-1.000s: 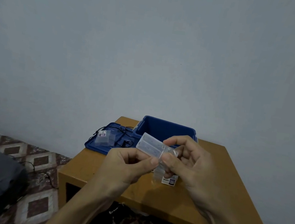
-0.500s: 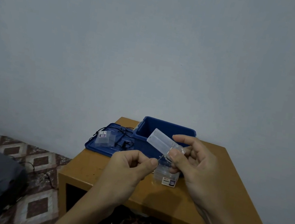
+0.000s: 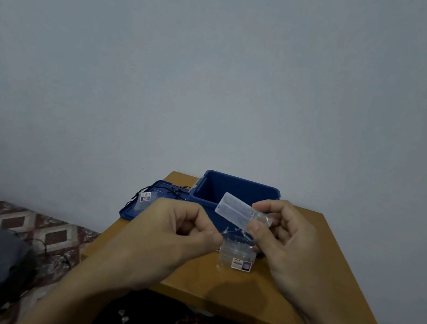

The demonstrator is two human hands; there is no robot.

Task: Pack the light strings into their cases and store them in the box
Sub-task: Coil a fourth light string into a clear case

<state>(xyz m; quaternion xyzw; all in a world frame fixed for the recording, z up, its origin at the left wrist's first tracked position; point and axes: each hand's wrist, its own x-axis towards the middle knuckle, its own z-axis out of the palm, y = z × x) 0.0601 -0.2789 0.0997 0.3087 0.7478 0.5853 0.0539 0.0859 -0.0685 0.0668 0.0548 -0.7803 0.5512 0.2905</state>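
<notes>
box 1 | cases 3 | right hand fingers grip one case | left hand fingers pinch light string

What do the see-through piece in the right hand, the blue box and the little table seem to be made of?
Blue box: likely moulded plastic, even colour, rounded rim, dull sheen. See-through piece: probably thin clear plastic, slightly frosted; the box shows through it. Table: wood or laminated board, smooth orange-brown; no grain visible.
</notes>
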